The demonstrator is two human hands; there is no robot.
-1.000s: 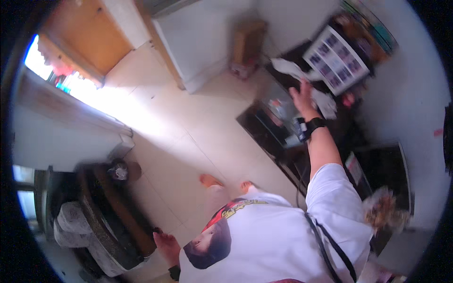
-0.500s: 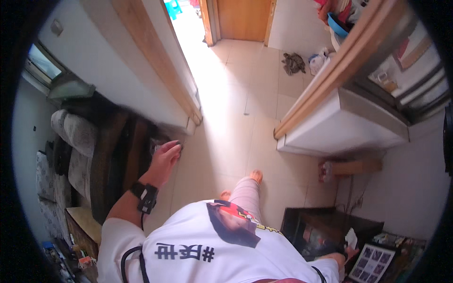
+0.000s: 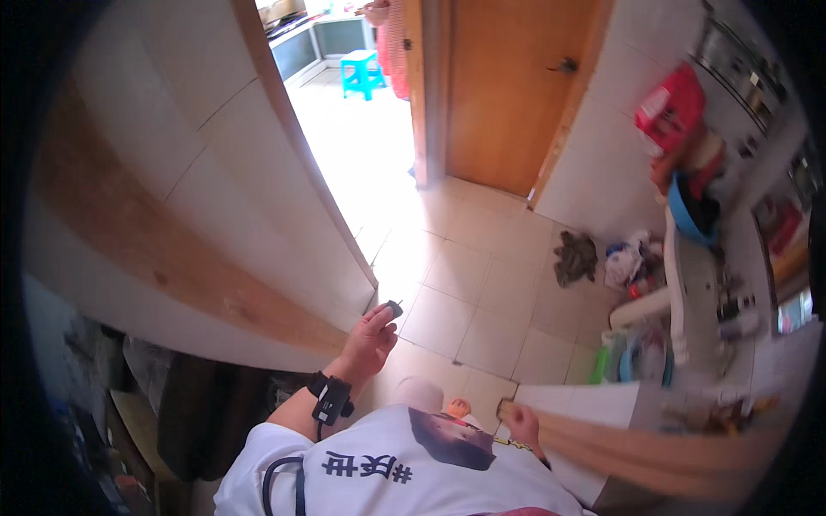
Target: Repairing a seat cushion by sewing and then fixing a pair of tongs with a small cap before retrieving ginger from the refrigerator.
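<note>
My left hand (image 3: 368, 347) is raised ahead of my body, its fingers pinching a small dark object (image 3: 394, 308) with a thin pin sticking out; its exact kind does not show. A black band with a small box (image 3: 331, 398) is strapped round that wrist. My right hand (image 3: 522, 428) is low on the right, close to the wood-edged wall end. Its fingers are curled in, and whatever may be inside them is hidden. Below my hands, a bare foot (image 3: 459, 407) and a pale trouser leg (image 3: 420, 393) show past my white shirt (image 3: 361, 486).
Ahead stands a closed wooden door (image 3: 516, 95). Left of it, a bright doorway leads to a blue stool (image 3: 361, 73) and a partly visible person in red (image 3: 393, 47). A dark cloth (image 3: 575, 258) and bags (image 3: 628, 262) lie by the right wall, near a washbasin (image 3: 675, 292).
My view has moved forward toward the door. The left hand has come forward and inward with the small dark object. The right hand has left the dark furniture at the lower right and swung forward.
</note>
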